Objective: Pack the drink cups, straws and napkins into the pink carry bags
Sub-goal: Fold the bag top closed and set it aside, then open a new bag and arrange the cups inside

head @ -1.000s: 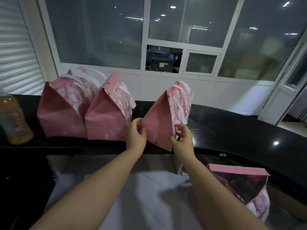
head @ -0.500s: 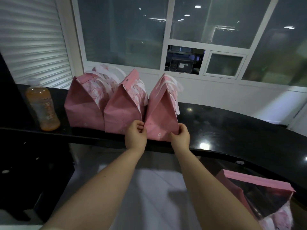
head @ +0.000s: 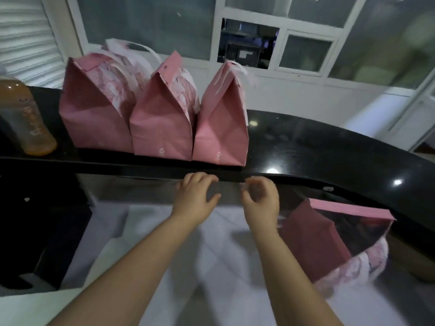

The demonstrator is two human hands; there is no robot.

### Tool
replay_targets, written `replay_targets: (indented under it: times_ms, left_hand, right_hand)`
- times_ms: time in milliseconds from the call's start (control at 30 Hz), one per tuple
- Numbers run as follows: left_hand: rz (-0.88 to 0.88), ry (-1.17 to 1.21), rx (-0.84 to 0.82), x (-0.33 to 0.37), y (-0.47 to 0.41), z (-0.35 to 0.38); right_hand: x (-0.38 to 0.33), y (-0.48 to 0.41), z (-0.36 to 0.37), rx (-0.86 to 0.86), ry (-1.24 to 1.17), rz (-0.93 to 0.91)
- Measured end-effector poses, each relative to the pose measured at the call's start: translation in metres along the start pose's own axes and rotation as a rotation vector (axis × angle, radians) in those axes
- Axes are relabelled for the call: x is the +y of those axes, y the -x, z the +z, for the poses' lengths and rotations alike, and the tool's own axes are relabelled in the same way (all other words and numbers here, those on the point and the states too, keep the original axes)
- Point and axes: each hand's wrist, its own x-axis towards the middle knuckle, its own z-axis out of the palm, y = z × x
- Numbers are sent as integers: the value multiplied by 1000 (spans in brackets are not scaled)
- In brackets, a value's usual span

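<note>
Pink bags lined up on the counter, likely for pickup; left hand, right hand hover loose, empty.

Matt pink paper bags; glossy black counter

An orange drink bottle stands on the glossy black counter, below windows.

A glossy black tabletop curves across mid-frame, catching small bright glints. Behind it stand large white-framed windows above a white wall, a ribbed shutter upper left, pale floor below
</note>
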Motion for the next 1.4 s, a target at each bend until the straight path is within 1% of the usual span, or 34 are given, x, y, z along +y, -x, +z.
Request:
replay_targets:
  times_ms: [67,167,233,300,367,467,567,633,700,767,867,933,967,1067,1167,1300,1400]
  left_hand:
    - [55,41,18,-2,23,1]
    - [95,113,5,-1,52,1]
    - [132,159,-43,3,69,1]
    - [179,205,-106,4,89,2]
    - [212,259,-173,4,109,7]
    - [247,324,-344,5,141,18]
    - [313,353,-516,11,173,32]
    - [355,407,-594,23,193,38]
    - [435,445,-656,42,213,44]
    - [547,466,-738,67,237,45]
    - [754,486,-859,107,278,41]
    - [885,468,-876,132,300,38]
    - [929,466,-866,145,309,37]
    - [996,484,-838,191,339,29]
    - [1098,551,-836,242,395,10]
    - [1305,661,-917,300,522,-31]
    - [1462,701,-1018,328,634,-69]
  right_hand:
    - [3,30,-24,20,19,7]
    - [6,73,-50,-74,80,92]
    - [1,100,-53,-119,119,123]
    - [-3,129,-49,-127,155,143]
    - [-3,164,-46,-100,193,187]
    - [-2,220,-50,-22,254,318]
    - [-6,271,-69,43,297,453]
    - [-13,301,-87,121,333,527]
    - [-23,328,-103,217,364,600]
    - [-36,356,-117,284,415,634]
    - [-61,400,-140,287,604,669]
    - [-80,429,-159,271,748,680]
    - [-90,444,-170,291,784,689]
    - [-121,495,-201,442,819,733]
    - [-151,560,-233,627,818,786]
    - [-200,675,-273,868,800,851]
    - [-245,768,-302,1041,824,898]
